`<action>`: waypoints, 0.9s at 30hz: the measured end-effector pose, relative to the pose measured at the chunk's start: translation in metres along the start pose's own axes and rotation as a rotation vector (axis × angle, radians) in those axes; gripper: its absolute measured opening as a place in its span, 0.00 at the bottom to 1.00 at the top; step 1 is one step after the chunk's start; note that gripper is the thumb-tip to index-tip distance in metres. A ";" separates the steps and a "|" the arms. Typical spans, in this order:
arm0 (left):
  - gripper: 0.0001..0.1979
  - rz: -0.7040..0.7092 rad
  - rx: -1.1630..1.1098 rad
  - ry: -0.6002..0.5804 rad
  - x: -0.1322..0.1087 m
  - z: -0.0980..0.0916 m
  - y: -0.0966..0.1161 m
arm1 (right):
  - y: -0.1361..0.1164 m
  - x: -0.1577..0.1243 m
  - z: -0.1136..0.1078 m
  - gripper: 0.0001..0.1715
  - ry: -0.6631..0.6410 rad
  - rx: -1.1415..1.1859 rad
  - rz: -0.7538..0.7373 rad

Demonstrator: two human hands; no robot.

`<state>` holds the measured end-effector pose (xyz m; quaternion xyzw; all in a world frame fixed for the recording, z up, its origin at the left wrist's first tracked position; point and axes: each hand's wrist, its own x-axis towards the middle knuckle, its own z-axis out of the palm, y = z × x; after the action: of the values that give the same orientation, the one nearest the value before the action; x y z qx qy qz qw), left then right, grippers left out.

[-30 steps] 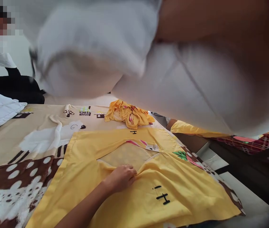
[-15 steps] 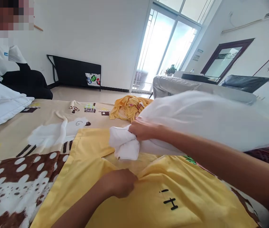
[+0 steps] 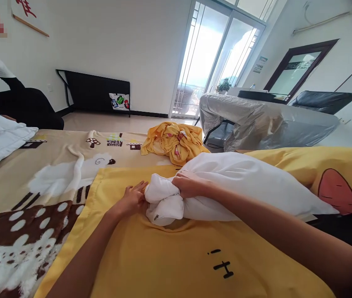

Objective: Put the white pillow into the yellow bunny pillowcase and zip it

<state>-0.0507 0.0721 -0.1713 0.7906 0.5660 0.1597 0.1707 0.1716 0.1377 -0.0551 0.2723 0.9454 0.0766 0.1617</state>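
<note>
My right hand [image 3: 190,184] is closed around the gathered end of a white pillow [image 3: 240,186], whose bulk stretches off to the right. Folded corners of the pillow bulge out past the fist on its left. My left hand [image 3: 132,199] touches those corners with its fingers stretched out; its thumb is partly hidden. Underneath lies a yellow pillowcase [image 3: 163,260] with black "Hi" lettering, spread flat. An edge of its fabric curves just below the bunched pillow end.
A patterned blanket [image 3: 51,178] covers the bed. Beyond the pillow sits crumpled yellow fabric [image 3: 172,138]. More yellow fabric with a carrot print [image 3: 340,190] is at right. White pillows [image 3: 2,136] and a seated person [image 3: 23,99] are at left; plastic-covered furniture [image 3: 256,116] stands behind.
My left hand has let go of the pillowcase fabric and moved up and left to the pillow's end. The pillow has come down onto the pillowcase, still in my right hand.
</note>
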 end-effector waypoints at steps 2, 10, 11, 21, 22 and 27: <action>0.19 -0.013 0.029 0.019 0.000 0.004 -0.003 | -0.002 0.001 -0.002 0.14 -0.013 -0.004 0.012; 0.29 -0.098 0.129 0.027 0.000 0.005 -0.003 | -0.017 0.002 -0.018 0.15 -0.035 -0.049 -0.023; 0.27 -0.101 0.142 0.034 0.003 0.007 -0.001 | -0.020 0.003 -0.019 0.16 -0.047 -0.056 -0.026; 0.08 -0.283 0.120 0.198 0.036 -0.016 0.000 | -0.049 0.035 -0.019 0.15 -0.141 -0.070 -0.063; 0.08 -0.316 0.080 0.246 0.036 -0.017 0.001 | -0.052 0.039 -0.020 0.15 -0.164 -0.074 -0.066; 0.05 -0.387 -0.095 0.421 0.037 -0.026 0.007 | -0.071 0.065 -0.027 0.15 -0.283 -0.090 -0.067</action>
<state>-0.0446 0.1073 -0.1426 0.6086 0.7211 0.3110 0.1137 0.0755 0.1120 -0.0639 0.2410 0.9174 0.0742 0.3080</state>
